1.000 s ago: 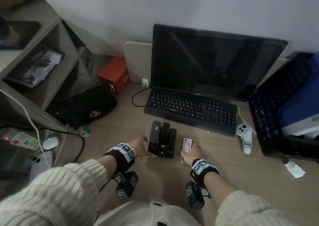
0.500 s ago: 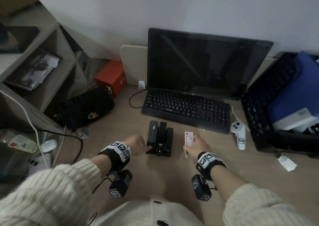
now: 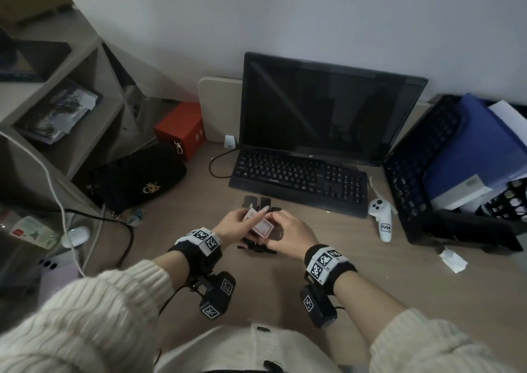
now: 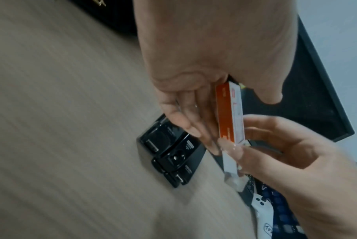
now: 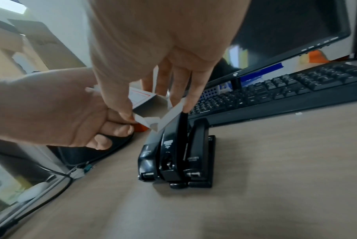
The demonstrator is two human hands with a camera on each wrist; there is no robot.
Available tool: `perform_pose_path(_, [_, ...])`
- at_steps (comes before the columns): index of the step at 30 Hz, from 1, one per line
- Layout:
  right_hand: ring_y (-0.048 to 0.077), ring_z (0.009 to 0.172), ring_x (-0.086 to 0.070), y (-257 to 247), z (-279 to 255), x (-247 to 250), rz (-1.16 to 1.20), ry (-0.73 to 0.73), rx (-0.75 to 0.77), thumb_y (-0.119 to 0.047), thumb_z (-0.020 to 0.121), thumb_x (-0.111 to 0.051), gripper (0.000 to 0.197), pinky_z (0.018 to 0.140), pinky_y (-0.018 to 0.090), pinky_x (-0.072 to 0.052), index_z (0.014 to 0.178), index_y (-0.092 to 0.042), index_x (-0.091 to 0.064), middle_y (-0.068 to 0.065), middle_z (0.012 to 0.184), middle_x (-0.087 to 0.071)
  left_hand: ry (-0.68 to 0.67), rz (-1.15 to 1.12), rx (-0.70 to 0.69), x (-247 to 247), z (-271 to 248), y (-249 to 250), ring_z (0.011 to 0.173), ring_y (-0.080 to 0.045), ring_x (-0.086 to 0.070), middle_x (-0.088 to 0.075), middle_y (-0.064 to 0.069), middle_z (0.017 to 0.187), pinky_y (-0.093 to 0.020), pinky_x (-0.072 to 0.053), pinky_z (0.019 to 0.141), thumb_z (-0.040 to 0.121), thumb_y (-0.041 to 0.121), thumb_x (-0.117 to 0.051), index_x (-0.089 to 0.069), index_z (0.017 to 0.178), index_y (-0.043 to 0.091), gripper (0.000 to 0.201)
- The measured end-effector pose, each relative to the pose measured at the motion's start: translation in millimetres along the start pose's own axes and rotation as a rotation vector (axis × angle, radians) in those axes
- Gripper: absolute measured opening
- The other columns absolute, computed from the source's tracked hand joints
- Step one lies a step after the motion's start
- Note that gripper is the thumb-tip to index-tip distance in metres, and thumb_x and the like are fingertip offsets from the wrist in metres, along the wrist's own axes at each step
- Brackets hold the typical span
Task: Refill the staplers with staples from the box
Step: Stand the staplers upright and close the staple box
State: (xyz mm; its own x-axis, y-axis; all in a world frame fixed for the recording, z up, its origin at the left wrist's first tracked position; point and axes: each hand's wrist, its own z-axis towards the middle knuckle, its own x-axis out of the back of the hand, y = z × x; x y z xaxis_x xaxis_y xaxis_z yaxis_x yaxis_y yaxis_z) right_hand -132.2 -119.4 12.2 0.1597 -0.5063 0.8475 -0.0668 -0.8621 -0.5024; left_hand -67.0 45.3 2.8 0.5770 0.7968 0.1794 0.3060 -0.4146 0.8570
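Both hands lift the staple box (image 3: 261,224) just above the three staplers (image 5: 173,155): left hand (image 3: 236,224) pinches its body steady, right hand (image 3: 288,234) pinches the flap end, apparently opening it.

The staple box (image 4: 230,113) looks like thin printed cardboard, orange and white. The staplers (image 5: 177,155) are glossy black plastic on a matt wood-grain desk (image 3: 370,273). Cream sleeves (image 3: 94,315) look ribbed knit.
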Motion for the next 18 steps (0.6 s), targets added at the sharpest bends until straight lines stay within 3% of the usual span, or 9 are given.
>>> perform_pose_path(3, [0.011, 0.104, -0.057, -2, -4, -2, 0.106, 0.050, 0.014, -0.039, 0.076, -0.071, 0.056, 0.084, 0.029, -0.049, 0.127, -0.031, -0.050, -0.011, 0.119, -0.058, 0.070, -0.105, -0.043, -5, 1, -7, 0.065, -0.018, -0.072, -0.076, -0.012, 0.089, -0.023, -0.052, 0.049, 0.092, 0.046, -0.063, -0.065, 0.105, 0.006, 0.041])
perform_pose_path(6, [0.002, 0.102, -0.056, 3, -9, -4, 0.431, 0.105, -0.139, -0.050, 0.069, -0.077, 0.070, 0.084, 0.023, -0.048, 0.130, -0.033, -0.047, -0.018, 0.118, -0.057, 0.133, -0.243, 0.003, -4, 3, -8, 0.055, -0.008, -0.065, -0.073, -0.004, 0.080, -0.017, -0.047, 0.046, 0.092, 0.044, -0.064, -0.067, 0.104, 0.008, 0.038])
perform_pose_path(9, [0.010, 0.094, -0.061, 9, -8, -10, 0.699, 0.156, -0.287, -0.051, 0.090, -0.053, 0.046, 0.082, 0.024, -0.048, 0.124, -0.020, -0.053, -0.005, 0.114, -0.063, 0.113, -0.357, 0.024, -1, 3, -6, 0.055, -0.006, -0.065, -0.073, 0.001, 0.079, -0.017, -0.046, 0.052, 0.092, 0.047, -0.061, -0.066, 0.105, 0.011, 0.039])
perform_pose_path(11, [0.012, 0.072, -0.064, 10, -8, -11, 0.910, 0.169, -0.373, -0.046, 0.099, -0.036, 0.046, 0.067, 0.025, -0.046, 0.120, -0.011, -0.058, 0.002, 0.093, -0.068, 0.119, -0.395, 0.031, -1, 3, -6, 0.058, -0.007, -0.063, -0.073, 0.001, 0.081, -0.020, -0.045, 0.057, 0.093, 0.049, -0.060, -0.066, 0.105, 0.012, 0.040])
perform_pose_path(13, [0.008, 0.053, -0.059, 7, -10, -9, 0.984, 0.157, -0.385, -0.037, 0.103, -0.031, 0.043, 0.053, 0.021, -0.038, 0.113, -0.008, -0.060, 0.004, 0.079, -0.066, 0.135, -0.423, 0.047, -1, 3, -7, 0.058, -0.007, -0.062, -0.072, 0.003, 0.080, -0.022, -0.043, 0.059, 0.093, 0.050, -0.060, -0.065, 0.105, 0.013, 0.039])
perform_pose_path(18, [0.007, 0.044, -0.054, -2, -6, -10, 1.026, 0.130, -0.341, -0.032, 0.103, -0.033, 0.037, 0.045, 0.018, -0.033, 0.107, -0.008, -0.059, 0.007, 0.071, -0.065, 0.146, -0.445, 0.040, -4, 6, -8, 0.060, -0.008, -0.060, -0.071, 0.004, 0.079, -0.022, -0.044, 0.061, 0.093, 0.049, -0.060, -0.065, 0.105, 0.012, 0.040])
